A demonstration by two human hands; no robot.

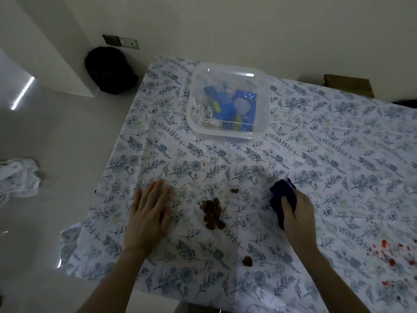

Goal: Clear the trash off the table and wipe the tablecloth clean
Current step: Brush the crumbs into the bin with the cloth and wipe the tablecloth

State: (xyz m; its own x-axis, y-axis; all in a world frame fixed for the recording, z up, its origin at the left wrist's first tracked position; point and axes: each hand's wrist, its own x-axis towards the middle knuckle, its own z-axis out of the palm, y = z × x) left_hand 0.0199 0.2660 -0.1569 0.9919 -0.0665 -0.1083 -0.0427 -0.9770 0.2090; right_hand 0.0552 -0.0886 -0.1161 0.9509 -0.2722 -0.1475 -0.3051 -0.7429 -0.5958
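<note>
A white tablecloth [293, 163] with a blue leaf print covers the table. A pile of brown crumbs [212, 213] lies near the front middle, with one stray bit [235, 190] behind it and another [247, 260] in front. My left hand [150, 211] rests flat on the cloth, left of the pile, fingers apart and holding nothing. My right hand [297, 215] grips a dark blue cloth [282, 196] pressed on the tablecloth to the right of the pile. Red stains [392, 256] spot the cloth at the far right.
A clear plastic box [228, 71] holding blue wrappers and white scraps stands at the back of the table. On the floor to the left are a black bag [110, 68] by the wall and a white bag [20, 177]. A brown box [347, 84] sits behind the table.
</note>
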